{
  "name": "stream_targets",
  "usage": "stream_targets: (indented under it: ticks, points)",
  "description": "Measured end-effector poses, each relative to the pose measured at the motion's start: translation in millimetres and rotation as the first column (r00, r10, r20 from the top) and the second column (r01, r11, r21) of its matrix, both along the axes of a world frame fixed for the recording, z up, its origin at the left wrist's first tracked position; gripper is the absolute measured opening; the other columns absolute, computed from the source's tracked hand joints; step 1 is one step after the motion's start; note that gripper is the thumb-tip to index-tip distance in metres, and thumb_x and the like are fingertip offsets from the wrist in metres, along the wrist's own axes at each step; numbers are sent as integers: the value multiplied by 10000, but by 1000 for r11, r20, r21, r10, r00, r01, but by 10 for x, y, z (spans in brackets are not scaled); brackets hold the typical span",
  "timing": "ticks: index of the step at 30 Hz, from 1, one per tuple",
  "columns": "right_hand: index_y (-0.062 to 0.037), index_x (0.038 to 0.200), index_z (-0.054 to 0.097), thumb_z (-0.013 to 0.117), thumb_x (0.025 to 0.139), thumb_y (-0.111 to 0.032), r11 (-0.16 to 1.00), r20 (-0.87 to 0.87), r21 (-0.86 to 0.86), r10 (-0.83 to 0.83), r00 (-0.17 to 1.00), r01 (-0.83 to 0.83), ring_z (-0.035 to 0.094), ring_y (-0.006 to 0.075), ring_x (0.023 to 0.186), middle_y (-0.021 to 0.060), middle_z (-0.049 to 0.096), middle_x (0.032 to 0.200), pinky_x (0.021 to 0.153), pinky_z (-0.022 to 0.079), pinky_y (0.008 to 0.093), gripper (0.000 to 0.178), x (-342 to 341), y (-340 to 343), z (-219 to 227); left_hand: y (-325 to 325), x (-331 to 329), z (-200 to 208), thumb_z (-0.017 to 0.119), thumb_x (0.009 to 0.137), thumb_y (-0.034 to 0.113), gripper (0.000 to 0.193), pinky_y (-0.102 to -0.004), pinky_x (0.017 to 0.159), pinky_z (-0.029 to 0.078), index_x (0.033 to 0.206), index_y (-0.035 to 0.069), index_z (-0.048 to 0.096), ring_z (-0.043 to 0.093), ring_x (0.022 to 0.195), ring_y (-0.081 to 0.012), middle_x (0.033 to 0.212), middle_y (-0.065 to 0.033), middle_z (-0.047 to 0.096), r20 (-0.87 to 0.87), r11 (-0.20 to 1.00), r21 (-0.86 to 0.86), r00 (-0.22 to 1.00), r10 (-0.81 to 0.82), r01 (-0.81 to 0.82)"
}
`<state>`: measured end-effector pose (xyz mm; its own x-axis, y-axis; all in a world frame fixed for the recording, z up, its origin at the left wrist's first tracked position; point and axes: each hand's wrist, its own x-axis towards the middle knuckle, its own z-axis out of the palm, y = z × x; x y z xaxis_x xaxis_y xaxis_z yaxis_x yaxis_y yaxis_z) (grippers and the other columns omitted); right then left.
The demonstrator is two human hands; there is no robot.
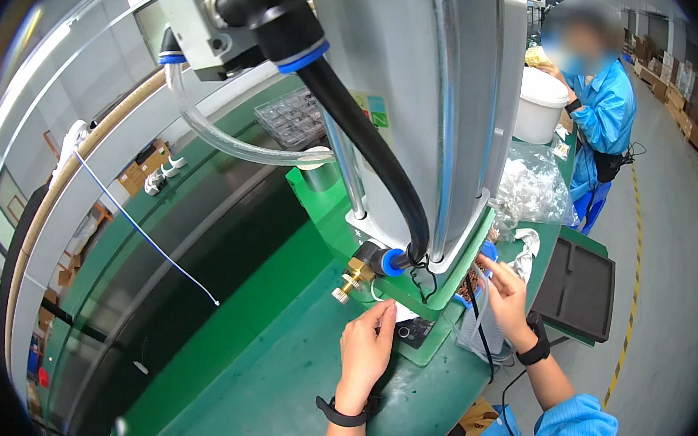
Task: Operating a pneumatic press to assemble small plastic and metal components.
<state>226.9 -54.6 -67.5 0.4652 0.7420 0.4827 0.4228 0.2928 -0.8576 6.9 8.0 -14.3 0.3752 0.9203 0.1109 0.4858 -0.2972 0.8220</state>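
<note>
Machine base point(424, 355) was smooth green-painted metal; fitting point(352, 279), glossy brass-like metal. Hose point(369, 143) was shiny black plastic; tray point(577, 293), matt plastic.

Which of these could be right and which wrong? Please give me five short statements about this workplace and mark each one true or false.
1. The left hand is nearer to the brass fitting than the right hand is. True.
2. The right hand rests on the white bucket. False: it is beside the small brown parts, and the white bucket stands farther back.
3. A black band is worn on each of the person's wrists. True.
4. The co-worker's jacket is red. False: the jacket is blue.
5. The black tray is to the right of both hands. True.
</note>
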Motion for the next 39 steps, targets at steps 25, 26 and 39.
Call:
stream_targets:
  ticks: [25, 26, 39]
  points:
    - [-23, 912, 502, 643, 680, -171, 957, 752, -289, 205, 626, 35, 530, 349, 771, 159, 541, 816, 629, 437, 427, 309, 236, 710, -390, -15, -9, 42, 454, 876, 171, 198, -359, 591, 441, 968, 20, 542, 594, 653, -321, 718, -177, 605, 104, 997, -46, 993, -59, 64]
    - [-21, 900, 501, 649, 671, -164, 960, 735, -281, 217, 642, -3, 538, 350, 750, 152, 549, 793, 617, 440, 430, 308, 211, 703, -346, -14, -13, 18, 454, 876, 171, 198, -359, 591, 441, 968, 20, 542, 594, 653, -321, 718, -177, 605, 103, 997, -47, 993, -56, 61]
    - [8, 767, 552, 589, 647, -39, 880, 211, -467, 210, 955, -90, 532, 323, 662, 165, 568, 744, 585, 422, 363, 134, 11, 461, 178, 447, -847, -120, 492, 876, 207, 239, -170, 519, 321, 993, 24, 593, 418, 617, -17, 791, 18, 574, 423, 983, -166, 895, 145, -81]
